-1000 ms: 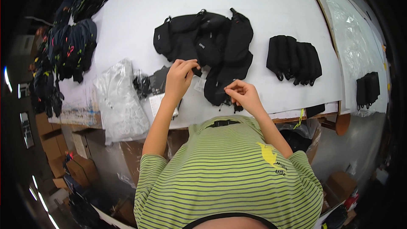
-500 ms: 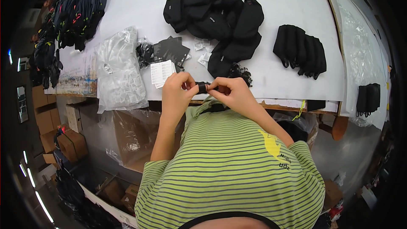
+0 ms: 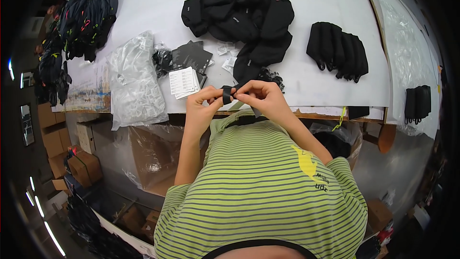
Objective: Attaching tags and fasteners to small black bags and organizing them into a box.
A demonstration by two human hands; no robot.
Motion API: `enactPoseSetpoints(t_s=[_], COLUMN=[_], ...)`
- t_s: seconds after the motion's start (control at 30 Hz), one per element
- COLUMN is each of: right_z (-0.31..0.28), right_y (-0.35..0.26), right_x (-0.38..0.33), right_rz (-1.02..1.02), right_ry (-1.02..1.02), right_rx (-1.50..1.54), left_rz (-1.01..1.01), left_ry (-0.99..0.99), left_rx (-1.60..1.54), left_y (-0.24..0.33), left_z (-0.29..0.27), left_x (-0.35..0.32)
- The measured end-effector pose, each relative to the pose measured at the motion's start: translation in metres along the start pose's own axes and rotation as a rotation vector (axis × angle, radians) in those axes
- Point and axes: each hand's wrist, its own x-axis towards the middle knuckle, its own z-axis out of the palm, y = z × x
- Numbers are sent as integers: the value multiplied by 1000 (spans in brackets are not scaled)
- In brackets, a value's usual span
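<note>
Just over the table's front edge, both my hands meet at a short black strap [image 3: 226,95] bent into a loop. My left hand [image 3: 203,106] pinches one side of the loop between thumb and fingers. On its other side, my right hand [image 3: 266,101] is closed, thumb and forefinger pressed together on a thin dark end of the strap. A dark strip also shows below the right fingers. Right behind my hands lie a stack of white printed cards [image 3: 184,82] and a heap of small black pieces [image 3: 271,77].
Black fabric pouches [image 3: 239,17] are piled at the back middle, with a row of more black pouches [image 3: 337,50] to the right. A clear bag of white pieces [image 3: 136,84] lies left, beside dark cards [image 3: 191,56]. Dark backpacks [image 3: 86,24] fill the far left. Cardboard boxes [image 3: 85,167] stand below.
The black strap loop has turned from lying flatter to standing upright and looks larger. My right hand has risen slightly, and the fingers of both hands have shifted on the strap.
</note>
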Motion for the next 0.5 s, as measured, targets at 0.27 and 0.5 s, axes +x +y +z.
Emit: enactPoseSetpoints(t_s=[0.27,0.5], right_z=[1,-22], right_y=[-6,-6], right_x=[-4,-4], right_rz=[-99,-134], right_ry=[27,101], right_rx=[-361,164], left_rz=[93,258], left_ry=[16,179], left_rx=[47,-182], left_y=[2,6], left_z=[8,15], left_x=[5,19])
